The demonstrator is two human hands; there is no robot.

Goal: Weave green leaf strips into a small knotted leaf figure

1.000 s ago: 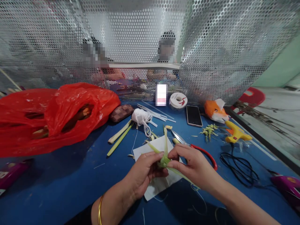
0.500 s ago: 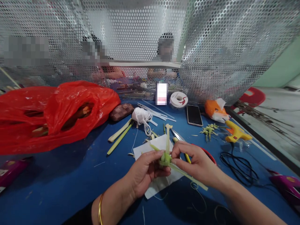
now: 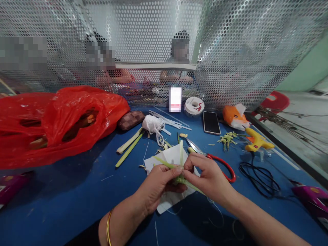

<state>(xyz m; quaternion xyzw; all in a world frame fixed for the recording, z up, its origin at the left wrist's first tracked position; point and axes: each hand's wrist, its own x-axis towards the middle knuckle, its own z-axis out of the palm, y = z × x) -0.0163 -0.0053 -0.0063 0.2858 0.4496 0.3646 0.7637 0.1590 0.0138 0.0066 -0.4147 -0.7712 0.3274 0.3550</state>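
Between both hands is a small folded piece of pale green leaf strips, with one strip upright and others sticking out left and lower right. My left hand is closed on its left side, thumb on top and fingers beneath. The fingertips of my right hand pinch it from the right, covering part of the weave. Under the hands lies a white paper sheet. Red-handled scissors rest just right of my right hand, and cut leaf scraps lie beyond the sheet.
A red plastic bag fills the left. Further back are green stalks, white string, a checkered pouch, a ribbon spool and a phone. At right are a yellow glue gun, its black cable and a tissue pack.
My right hand has shifted slightly left, its fingertips now against my left thumb. The leaf piece has turned a little, and more of the red scissor handles shows.
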